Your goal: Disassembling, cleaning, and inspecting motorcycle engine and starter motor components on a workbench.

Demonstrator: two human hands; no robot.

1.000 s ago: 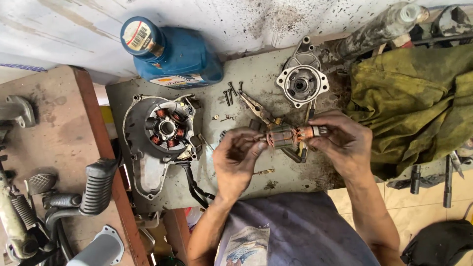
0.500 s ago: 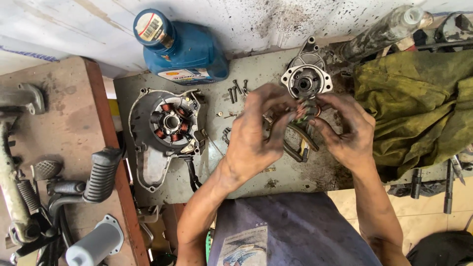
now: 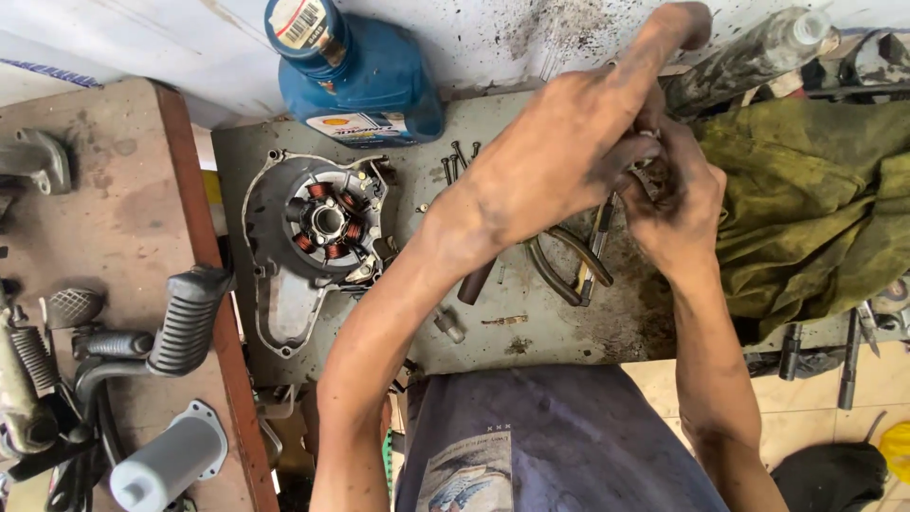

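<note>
Both hands, L hand (image 3: 569,142) & R hand (image 3: 675,213), clamped on small part, mostly hidden; pliers (image 3: 569,265) beneath, engine cover (image 3: 318,237) left.

Bare, grease-smudged forearms; faded blue-grey printed shirt (image 3: 559,446); no gloves.

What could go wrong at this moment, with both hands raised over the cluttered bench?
The small part between the left hand and right hand is hidden; if it slips it could drop among the loose bolts. Both hands look greasy, which may weaken grip. The pliers lie directly below.
</note>
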